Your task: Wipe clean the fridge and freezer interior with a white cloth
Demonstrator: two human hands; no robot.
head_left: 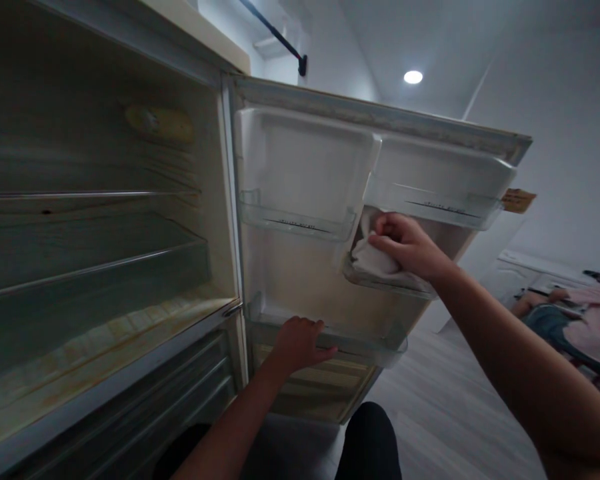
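Observation:
My right hand [405,243] is closed on a white cloth [377,259], pinched between thumb and fingers. Most of the cloth lies in the middle-right door shelf [363,279] of an open fridge door [305,160]. Lower down, my left hand [300,343] is at the bottom door shelf [375,343], its thumb apart from the fingers and nothing seen in its grasp. I cannot tell whether it touches that shelf's rim.
To the left is the fridge interior [215,220] with glass shelves [95,270] and stained surfaces. Upper door shelves [300,223] jut out above my left hand. My knee [370,443] is below the door. At the far right, a person [570,327] is partly visible above the wooden floor [430,393].

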